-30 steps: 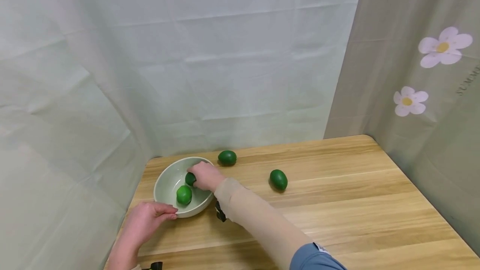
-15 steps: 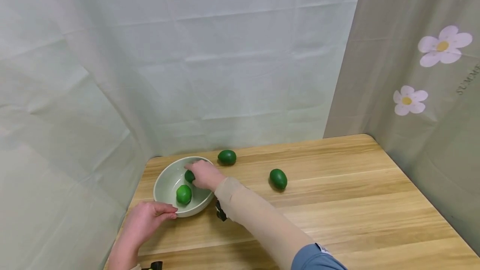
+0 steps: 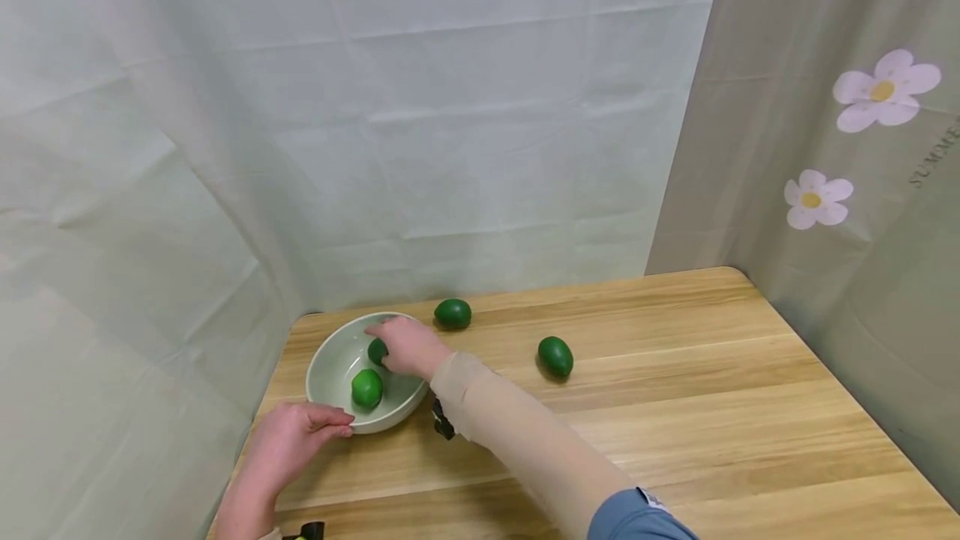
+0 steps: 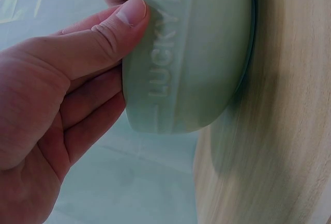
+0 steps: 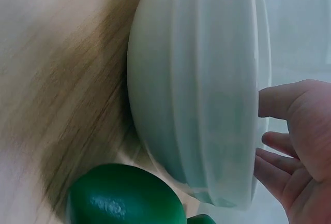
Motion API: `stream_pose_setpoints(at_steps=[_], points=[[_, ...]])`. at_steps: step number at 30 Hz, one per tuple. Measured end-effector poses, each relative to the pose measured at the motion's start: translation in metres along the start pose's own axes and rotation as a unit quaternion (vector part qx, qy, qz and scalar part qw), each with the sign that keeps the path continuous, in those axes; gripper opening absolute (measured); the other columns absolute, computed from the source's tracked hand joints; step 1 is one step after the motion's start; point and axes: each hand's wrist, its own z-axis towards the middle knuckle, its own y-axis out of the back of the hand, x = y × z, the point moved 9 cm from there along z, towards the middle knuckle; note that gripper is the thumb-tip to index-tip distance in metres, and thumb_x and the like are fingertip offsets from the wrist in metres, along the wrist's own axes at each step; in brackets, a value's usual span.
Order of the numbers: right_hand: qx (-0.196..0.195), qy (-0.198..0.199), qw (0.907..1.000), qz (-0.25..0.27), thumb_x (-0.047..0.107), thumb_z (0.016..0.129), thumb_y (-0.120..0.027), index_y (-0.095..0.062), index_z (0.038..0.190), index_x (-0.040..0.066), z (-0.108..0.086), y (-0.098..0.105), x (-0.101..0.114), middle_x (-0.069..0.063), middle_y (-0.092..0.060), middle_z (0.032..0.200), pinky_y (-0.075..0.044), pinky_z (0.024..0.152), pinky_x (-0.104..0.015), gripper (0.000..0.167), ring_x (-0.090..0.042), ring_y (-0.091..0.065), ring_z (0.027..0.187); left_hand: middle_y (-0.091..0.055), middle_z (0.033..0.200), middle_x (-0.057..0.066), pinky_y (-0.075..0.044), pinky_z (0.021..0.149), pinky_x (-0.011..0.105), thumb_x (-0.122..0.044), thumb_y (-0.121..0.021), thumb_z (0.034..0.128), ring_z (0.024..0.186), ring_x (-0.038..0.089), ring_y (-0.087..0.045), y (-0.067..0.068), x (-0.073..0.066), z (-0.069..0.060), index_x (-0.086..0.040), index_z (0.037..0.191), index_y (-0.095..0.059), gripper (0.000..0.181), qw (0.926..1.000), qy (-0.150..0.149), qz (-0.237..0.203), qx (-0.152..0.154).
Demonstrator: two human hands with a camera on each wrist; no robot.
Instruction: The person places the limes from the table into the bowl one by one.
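A pale green bowl point(image 3: 324, 365) stands at the table's left rear. My left hand point(image 3: 292, 440) pinches its near rim; the left wrist view shows the thumb on the outer wall, beside raised lettering. My right hand point(image 3: 411, 346) reaches over the far right rim into the bowl, its index finger straight past a dark green avocado point(image 3: 376, 352) that the hand partly covers. In the right wrist view the fingers look spread, and the bowl wall hides what they touch. A bright green lime point(image 3: 367, 388) lies in the bowl, nearer to me.
Two more dark green avocados lie on the wooden table point(image 3: 675, 398): one avocado point(image 3: 453, 314) behind the bowl on its right, another avocado point(image 3: 556, 357) farther right. Pale cloth point(image 3: 480, 148) hangs behind the table, with a flowered curtain point(image 3: 810, 273) at the right.
My right index finger has straightened and extended slightly past the avocado in the bowl. The left hand keeps its pinch on the rim, and the other fruit has stayed put.
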Motion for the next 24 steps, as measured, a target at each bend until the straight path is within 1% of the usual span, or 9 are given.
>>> stream_pose_setpoints(at_steps=[3,6,10,14,18,20,24], points=[[0.001,-0.004,1.0000,0.005,0.020,0.101,-0.076,-0.059,0.155,0.026,-0.002,0.004,-0.001,0.006,-0.063,0.150,-0.049,0.109,-0.025,0.057,-0.010,-0.059,0.134,-0.078,0.085,-0.020,-0.061,0.072,0.035,-0.022,-0.097,0.0754,0.084,0.005,-0.075,-0.001,0.001,0.000,-0.030,0.087,-0.087,0.017,1.0000,0.004,-0.002,0.005],[0.002,-0.010,0.9999,0.008,0.019,0.102,-0.074,-0.058,0.155,0.028,-0.005,0.008,-0.002,0.006,-0.062,0.151,-0.054,0.100,-0.024,0.056,-0.009,-0.062,0.130,-0.078,0.086,-0.020,-0.061,0.072,0.035,-0.022,-0.097,0.0758,0.085,0.005,-0.075,-0.001,0.001,0.000,-0.029,0.087,-0.087,0.016,1.0000,0.004,-0.002,0.007],[-0.001,-0.013,0.9999,0.007,0.020,0.103,-0.073,-0.058,0.156,0.030,-0.009,0.015,-0.003,0.007,-0.061,0.153,-0.056,0.091,-0.022,0.055,-0.009,-0.065,0.125,-0.078,0.085,-0.020,-0.061,0.072,0.035,-0.022,-0.097,0.0751,0.084,0.004,-0.075,-0.001,0.001,0.000,-0.029,0.087,-0.087,0.017,1.0000,-0.003,0.002,0.001],[-0.005,-0.011,0.9999,0.006,0.021,0.103,-0.072,-0.057,0.156,0.030,-0.013,0.021,-0.002,0.006,-0.059,0.154,-0.057,0.089,-0.022,0.056,-0.010,-0.066,0.125,-0.078,0.085,-0.020,-0.061,0.071,0.035,-0.022,-0.097,0.0743,0.083,0.004,-0.075,0.000,0.001,0.000,-0.031,0.086,-0.087,0.018,0.9999,-0.005,0.007,-0.005],[-0.013,0.000,0.9999,0.006,0.021,0.103,-0.072,-0.058,0.156,0.030,-0.014,0.024,-0.002,0.006,-0.060,0.153,-0.056,0.091,-0.022,0.055,-0.010,-0.065,0.125,-0.078,0.085,-0.020,-0.061,0.072,0.036,-0.023,-0.097,0.0752,0.084,0.005,-0.075,0.000,0.002,0.000,-0.031,0.087,-0.087,0.018,1.0000,0.004,0.008,0.003],[-0.017,0.007,0.9998,0.007,0.021,0.104,-0.071,-0.058,0.155,0.029,-0.015,0.025,-0.002,0.007,-0.062,0.151,-0.056,0.090,-0.021,0.054,-0.008,-0.066,0.123,-0.078,0.086,-0.020,-0.061,0.073,0.036,-0.023,-0.097,0.0759,0.085,0.006,-0.075,-0.001,0.002,0.000,-0.031,0.087,-0.087,0.017,0.9999,0.007,0.006,0.007],[-0.028,0.020,0.9993,0.015,0.022,0.104,-0.072,-0.061,0.153,0.027,-0.018,0.027,-0.003,0.007,-0.064,0.148,-0.055,0.084,-0.019,0.051,-0.005,-0.067,0.115,-0.078,0.086,-0.020,-0.062,0.073,0.036,-0.023,-0.096,0.0761,0.085,0.005,-0.075,-0.002,0.002,0.000,-0.030,0.088,-0.087,0.016,0.9999,0.008,0.005,0.010]])
